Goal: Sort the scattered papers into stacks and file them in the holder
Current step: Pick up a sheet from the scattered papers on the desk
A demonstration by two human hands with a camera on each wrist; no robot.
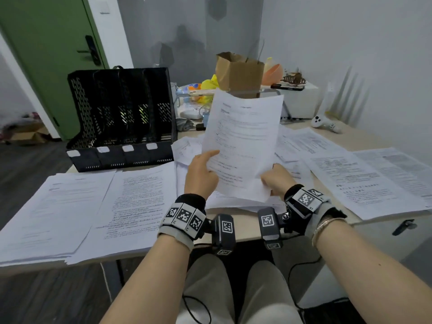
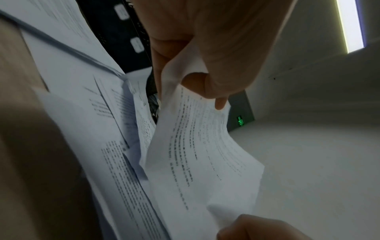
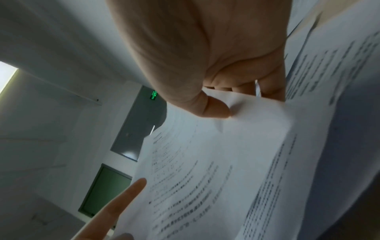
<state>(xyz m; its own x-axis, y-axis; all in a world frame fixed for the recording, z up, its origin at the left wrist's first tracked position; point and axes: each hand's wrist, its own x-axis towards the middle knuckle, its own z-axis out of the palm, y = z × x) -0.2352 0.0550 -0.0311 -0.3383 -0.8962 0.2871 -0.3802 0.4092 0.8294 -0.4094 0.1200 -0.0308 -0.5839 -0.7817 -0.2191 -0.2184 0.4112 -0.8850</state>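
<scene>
I hold a printed white sheet [image 1: 243, 141] upright above the table's middle. My left hand [image 1: 203, 170] pinches its lower left edge, thumb on the front. My right hand [image 1: 277, 177] pinches the lower right corner. The left wrist view shows the sheet [image 2: 201, 154] pinched between thumb and fingers [image 2: 205, 84]. In the right wrist view my thumb [image 3: 213, 107] presses on the sheet [image 3: 226, 154]. A black mesh file holder [image 1: 121, 118] with several slots stands at the back left. Two paper stacks [image 1: 88, 211] lie front left; loose papers [image 1: 350, 167] cover the right side.
A brown paper bag [image 1: 238, 74], a phone [image 1: 287, 86], a white controller [image 1: 325, 123] and small clutter sit at the back of the wooden table [image 1: 378, 139]. A green door [image 1: 49, 54] is behind the holder. More loose sheets [image 1: 187, 148] lie under the held one.
</scene>
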